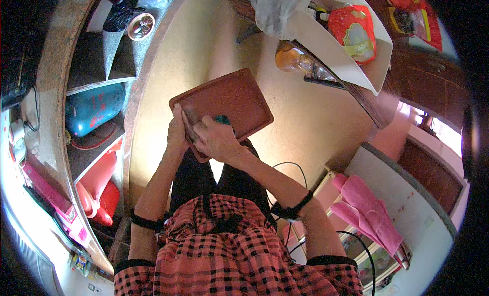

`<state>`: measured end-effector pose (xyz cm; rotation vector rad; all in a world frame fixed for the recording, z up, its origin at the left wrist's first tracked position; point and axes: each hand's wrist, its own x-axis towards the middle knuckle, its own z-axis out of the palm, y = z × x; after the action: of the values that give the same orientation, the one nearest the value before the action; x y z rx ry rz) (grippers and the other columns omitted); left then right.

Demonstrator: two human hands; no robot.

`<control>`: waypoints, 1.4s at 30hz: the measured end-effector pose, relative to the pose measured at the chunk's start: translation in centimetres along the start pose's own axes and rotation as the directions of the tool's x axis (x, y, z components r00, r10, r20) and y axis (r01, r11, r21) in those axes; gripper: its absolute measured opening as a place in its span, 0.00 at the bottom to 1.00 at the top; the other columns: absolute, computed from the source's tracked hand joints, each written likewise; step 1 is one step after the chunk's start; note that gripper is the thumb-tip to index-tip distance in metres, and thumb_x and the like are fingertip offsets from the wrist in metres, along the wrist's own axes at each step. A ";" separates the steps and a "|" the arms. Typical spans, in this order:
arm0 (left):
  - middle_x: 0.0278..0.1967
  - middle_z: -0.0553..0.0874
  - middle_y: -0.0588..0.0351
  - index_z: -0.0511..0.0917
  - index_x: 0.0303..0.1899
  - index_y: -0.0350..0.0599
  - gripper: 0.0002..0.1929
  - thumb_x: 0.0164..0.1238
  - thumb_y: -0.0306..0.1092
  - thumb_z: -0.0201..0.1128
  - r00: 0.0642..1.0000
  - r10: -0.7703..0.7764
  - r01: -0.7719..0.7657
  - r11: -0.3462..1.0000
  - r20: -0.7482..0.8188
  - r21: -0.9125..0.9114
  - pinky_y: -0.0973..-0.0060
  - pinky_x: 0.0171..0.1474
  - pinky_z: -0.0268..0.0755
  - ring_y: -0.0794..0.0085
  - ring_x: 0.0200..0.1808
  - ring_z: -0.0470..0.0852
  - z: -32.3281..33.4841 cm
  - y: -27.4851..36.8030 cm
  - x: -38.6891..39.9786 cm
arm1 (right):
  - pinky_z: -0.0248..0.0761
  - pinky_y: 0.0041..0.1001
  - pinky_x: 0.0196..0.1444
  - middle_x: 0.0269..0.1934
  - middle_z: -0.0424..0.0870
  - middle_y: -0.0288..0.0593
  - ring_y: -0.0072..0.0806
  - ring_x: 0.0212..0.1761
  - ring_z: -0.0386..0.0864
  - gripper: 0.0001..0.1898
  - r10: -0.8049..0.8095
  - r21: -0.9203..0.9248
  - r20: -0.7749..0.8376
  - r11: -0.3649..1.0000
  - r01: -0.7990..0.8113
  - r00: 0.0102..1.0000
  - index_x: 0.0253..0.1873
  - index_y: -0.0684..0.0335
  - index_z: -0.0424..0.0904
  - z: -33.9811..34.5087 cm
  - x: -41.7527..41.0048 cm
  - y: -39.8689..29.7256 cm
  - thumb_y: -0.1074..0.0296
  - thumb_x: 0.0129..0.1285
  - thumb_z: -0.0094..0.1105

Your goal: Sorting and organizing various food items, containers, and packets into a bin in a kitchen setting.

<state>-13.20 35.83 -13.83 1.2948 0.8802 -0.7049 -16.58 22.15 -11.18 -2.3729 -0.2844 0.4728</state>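
Observation:
A reddish-brown rectangular tray (237,95) with a raised rim is held tilted in front of my body. My left hand (177,130) grips its left edge, thumb over the rim. Across the tray's near left part lies my right hand (216,137), fingers curled and slightly blurred. A small dark green item (222,120) sticks out beside its knuckles; the hand covers most of it, so I cannot tell what it is.
A teal gas cylinder (95,109) and red plastic items (101,189) fill shelves under the counter at left. At upper right, a white bin (340,55) contains a red packet (353,34). Pink cloths (366,212) hang at lower right, near black cables (366,250).

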 end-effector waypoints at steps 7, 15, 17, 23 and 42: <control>0.43 0.82 0.46 0.74 0.49 0.28 0.31 0.69 0.55 0.47 0.993 0.061 -0.089 0.952 0.103 0.294 0.68 0.49 0.70 0.61 0.43 0.80 1.5 -1.9 -1.3 | 0.76 0.34 0.38 0.38 0.79 0.33 0.34 0.40 0.77 0.10 0.351 -0.391 -0.342 0.790 -0.472 0.872 0.39 0.50 0.81 -2.7 -2.4 14.9 0.61 0.51 0.60; 0.46 0.79 0.48 0.72 0.52 0.31 0.22 0.69 0.45 0.52 0.923 0.173 -0.342 0.780 0.345 0.525 0.70 0.51 0.69 0.68 0.49 0.76 0.6 -4.3 -0.7 | 0.77 0.32 0.32 0.32 0.79 0.37 0.30 0.36 0.79 0.11 -0.287 -0.036 -0.266 0.957 0.288 0.920 0.40 0.55 0.77 -2.9 3.5 0.6 0.60 0.54 0.60; 0.46 0.78 0.52 0.72 0.52 0.32 0.20 0.69 0.41 0.53 0.640 0.459 -0.743 0.162 0.617 0.650 0.71 0.49 0.69 0.71 0.48 0.74 -1.3 -5.1 1.0 | 0.77 0.33 0.32 0.32 0.78 0.36 0.31 0.36 0.79 0.11 -0.214 0.057 -0.349 0.967 0.249 0.912 0.41 0.54 0.78 -4.2 3.5 1.7 0.59 0.54 0.59; 0.35 0.80 0.56 0.74 0.48 0.34 0.15 0.69 0.36 0.50 0.877 0.246 -0.390 0.867 0.414 0.311 0.73 0.45 0.70 0.72 0.37 0.76 5.9 -1.9 -2.8 | 0.76 0.36 0.35 0.36 0.76 0.43 0.36 0.42 0.77 0.16 0.213 -0.356 -0.449 0.848 -0.393 0.868 0.49 0.55 0.75 -6.1 -1.9 13.0 0.60 0.56 0.55; 0.51 0.76 0.49 0.66 0.58 0.37 0.22 0.69 0.41 0.50 0.978 0.082 -0.067 0.994 0.191 -0.081 0.62 0.54 0.69 0.61 0.50 0.76 10.7 -7.3 1.0 | 0.73 0.41 0.46 0.41 0.81 0.57 0.50 0.44 0.80 0.26 0.614 0.401 0.166 0.673 -0.622 0.771 0.48 0.63 0.73 -5.9 -18.7 19.0 0.43 0.66 0.43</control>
<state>-17.29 24.12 -17.91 1.1656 0.6892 -0.7200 -29.81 -1.49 -15.06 -1.9584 0.6069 0.7780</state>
